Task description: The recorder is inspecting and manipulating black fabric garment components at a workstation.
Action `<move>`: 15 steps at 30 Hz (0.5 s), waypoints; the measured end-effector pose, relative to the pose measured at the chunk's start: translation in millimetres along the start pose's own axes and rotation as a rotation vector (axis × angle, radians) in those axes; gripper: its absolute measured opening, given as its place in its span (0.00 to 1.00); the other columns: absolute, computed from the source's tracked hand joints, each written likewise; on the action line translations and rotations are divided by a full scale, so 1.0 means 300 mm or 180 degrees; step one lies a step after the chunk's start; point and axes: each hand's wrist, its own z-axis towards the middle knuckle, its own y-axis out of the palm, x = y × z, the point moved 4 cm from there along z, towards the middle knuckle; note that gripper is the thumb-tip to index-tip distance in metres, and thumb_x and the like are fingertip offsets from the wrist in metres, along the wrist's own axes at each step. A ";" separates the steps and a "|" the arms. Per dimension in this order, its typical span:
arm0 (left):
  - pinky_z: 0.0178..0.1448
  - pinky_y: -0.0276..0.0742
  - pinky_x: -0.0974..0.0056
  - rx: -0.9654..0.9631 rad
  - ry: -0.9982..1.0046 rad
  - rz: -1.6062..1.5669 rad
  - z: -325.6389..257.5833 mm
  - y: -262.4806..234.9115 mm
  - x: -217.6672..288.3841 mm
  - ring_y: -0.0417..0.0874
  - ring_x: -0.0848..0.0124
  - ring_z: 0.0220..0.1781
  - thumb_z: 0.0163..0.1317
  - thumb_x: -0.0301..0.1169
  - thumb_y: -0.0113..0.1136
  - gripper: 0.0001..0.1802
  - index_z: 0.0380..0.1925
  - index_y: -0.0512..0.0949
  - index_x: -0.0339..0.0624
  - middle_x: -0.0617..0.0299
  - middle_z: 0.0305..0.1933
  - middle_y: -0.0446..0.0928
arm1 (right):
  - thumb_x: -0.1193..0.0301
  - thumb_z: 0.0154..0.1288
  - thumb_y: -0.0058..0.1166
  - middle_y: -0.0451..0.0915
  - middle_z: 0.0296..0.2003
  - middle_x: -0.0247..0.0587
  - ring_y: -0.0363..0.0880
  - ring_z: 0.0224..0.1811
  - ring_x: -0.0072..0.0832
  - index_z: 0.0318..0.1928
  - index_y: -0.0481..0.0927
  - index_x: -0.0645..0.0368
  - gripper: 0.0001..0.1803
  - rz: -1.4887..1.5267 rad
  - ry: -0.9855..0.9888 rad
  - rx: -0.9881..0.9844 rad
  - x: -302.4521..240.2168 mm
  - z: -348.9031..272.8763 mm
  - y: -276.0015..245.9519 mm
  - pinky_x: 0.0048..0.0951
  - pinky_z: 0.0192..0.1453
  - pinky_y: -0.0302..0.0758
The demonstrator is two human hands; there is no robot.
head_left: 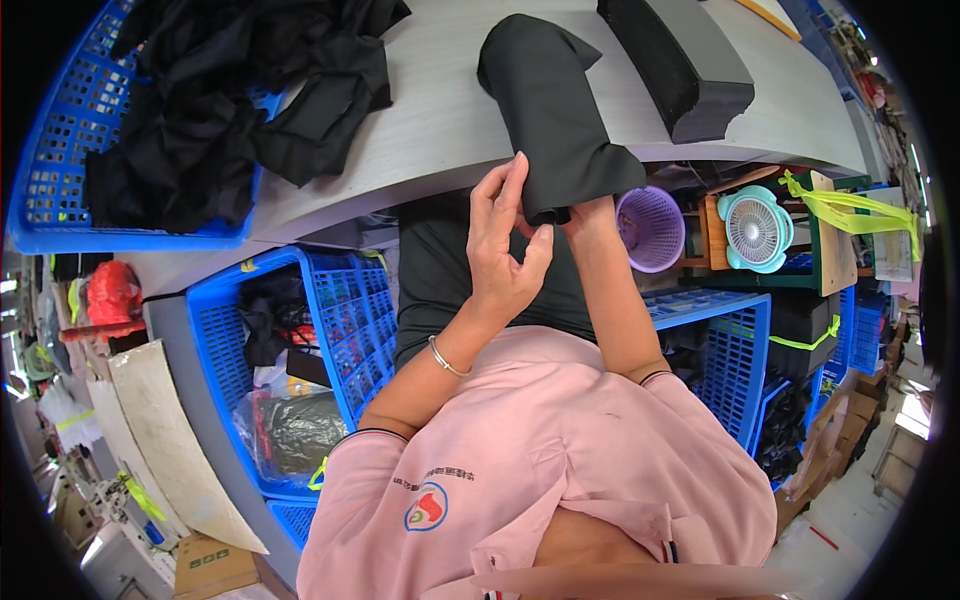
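Note:
A dark cloth piece point(560, 120), shaped like a tube or folded panel, stretches from the table toward my lap. My left hand point(500, 240) is at its near left edge, fingers extended upward and thumb apart, close against the fabric. The near end of the cloth drapes over my right hand point(590, 218); only its wrist side shows and its fingers are hidden beneath. To the right on the table lies a neat stack of black cut pieces point(690, 70). A loose heap of black fabric point(200, 110) lies at the far left.
The pale table point(430, 100) has its near edge above my lap. A blue crate point(40, 170) holds the heap; another blue crate point(375, 320) with bagged items stands below left. Right of my arms are a purple basket point(650, 230), a turquoise fan point(755, 230) and a blue crate point(735, 350).

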 end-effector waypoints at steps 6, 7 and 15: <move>0.41 0.76 0.71 0.0033 -0.0088 0.0029 -0.001 -0.038 -0.082 0.74 0.76 0.39 0.59 0.16 0.54 0.31 0.66 0.72 0.38 0.54 0.54 0.77 | 0.60 0.77 0.43 0.75 0.60 0.44 0.74 0.62 0.37 0.65 0.69 0.61 0.24 -0.0021 -0.0440 0.0323 0.048 0.088 -0.033 0.38 0.68 0.70; 0.40 0.76 0.71 0.0186 -0.0045 0.0337 0.003 -0.046 -0.108 0.75 0.77 0.37 0.61 0.16 0.52 0.28 0.64 0.74 0.37 0.57 0.48 0.80 | 0.61 0.75 0.47 0.73 0.62 0.45 0.72 0.65 0.37 0.63 0.71 0.62 0.23 0.0167 -0.0771 0.0086 0.041 0.094 -0.026 0.37 0.71 0.67; 0.35 0.79 0.73 0.0804 -0.1902 -0.0949 -0.091 -0.078 -0.353 0.78 0.80 0.31 0.69 0.21 0.48 0.19 0.57 0.79 0.35 0.64 0.38 0.83 | 0.73 0.67 0.55 0.84 0.41 0.48 0.83 0.44 0.40 0.47 0.80 0.68 0.13 -0.2275 -0.0135 -0.1362 -0.012 0.023 0.002 0.37 0.53 0.77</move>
